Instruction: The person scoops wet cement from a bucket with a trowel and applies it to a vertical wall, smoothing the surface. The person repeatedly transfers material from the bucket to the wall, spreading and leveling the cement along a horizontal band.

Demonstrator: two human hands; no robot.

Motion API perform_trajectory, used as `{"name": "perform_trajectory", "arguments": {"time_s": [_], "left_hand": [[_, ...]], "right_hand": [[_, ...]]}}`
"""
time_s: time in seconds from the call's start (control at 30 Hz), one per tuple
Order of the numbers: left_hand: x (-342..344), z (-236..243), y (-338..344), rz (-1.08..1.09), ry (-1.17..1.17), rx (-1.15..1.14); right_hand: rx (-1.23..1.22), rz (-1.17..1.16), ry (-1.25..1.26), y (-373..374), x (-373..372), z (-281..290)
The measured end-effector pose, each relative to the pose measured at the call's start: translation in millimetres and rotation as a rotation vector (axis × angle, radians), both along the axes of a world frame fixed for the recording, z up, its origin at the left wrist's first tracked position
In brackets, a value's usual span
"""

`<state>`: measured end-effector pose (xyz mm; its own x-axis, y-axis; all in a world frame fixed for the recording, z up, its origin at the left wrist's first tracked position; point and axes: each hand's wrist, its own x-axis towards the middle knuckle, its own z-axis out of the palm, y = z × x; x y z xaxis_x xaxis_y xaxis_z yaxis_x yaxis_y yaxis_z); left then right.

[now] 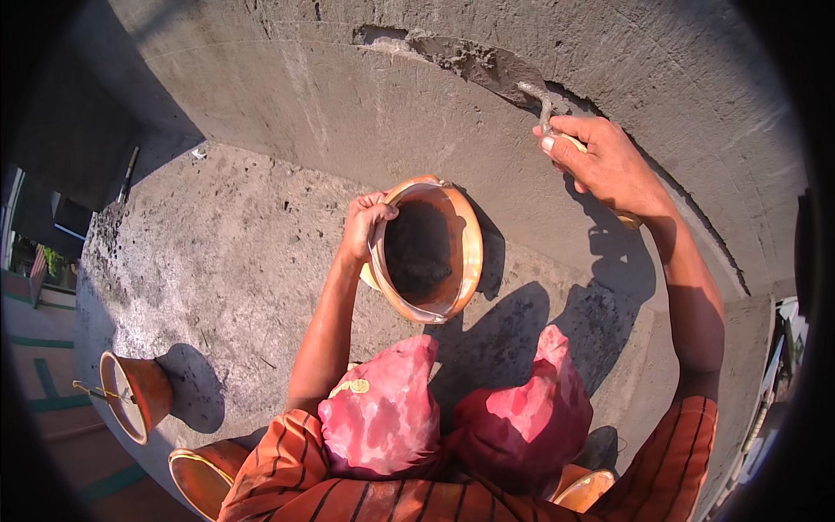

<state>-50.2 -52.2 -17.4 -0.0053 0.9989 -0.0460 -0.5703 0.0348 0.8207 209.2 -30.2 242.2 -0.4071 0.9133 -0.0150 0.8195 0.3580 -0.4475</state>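
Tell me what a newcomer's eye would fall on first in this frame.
Probably the orange bucket near the centre, its rim gripped by the left fingers, with dark material inside. Just below it, the bright pink-clad knees stand out against the grey surroundings. At upper right, the right fingers hold a trowel-like tool at a rough, broken band in the grey wall.

The rough grey concrete floor point(252, 226) bore scattered dark crumbs point(109, 230) beyond the leftmost orange bucket point(151, 391). A second orange bucket point(200, 483) sat near that leftmost bucket, partly hidden by cloth.
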Motion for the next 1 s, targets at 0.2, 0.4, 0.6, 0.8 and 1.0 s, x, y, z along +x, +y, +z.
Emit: {"name": "perform_trajectory", "arguments": {"time_s": [0.2, 0.4, 0.6, 0.8, 1.0], "left_hand": [[0.5, 3.0, -2.0, 0.002, -0.016, -0.006], [-9.7, -11.7, 1.1, 0.059, -0.068, -0.017], [-32.0, -14.8, -3.0, 0.09, -0.057, -0.046], [-35.7, -22.5, -0.7, 0.111, -0.006, -0.017], [-51.1, -32.2, -6.5, 0.155, -0.034, -0.018]], "right_hand": [[0.097, 0.02, 0.029, 1.1, 6.1, -2.0], [0.13, 0.001, 0.148, -4.0, 12.7, -14.6], [0.115, -0.031, 0.127, -20.9, 2.3, -8.8], [-0.238, 0.059, 0.388, 6.9, -38.0, -45.0], [-0.344, -0.086, 0.497, 11.4, -7.8, -48.7]]}}
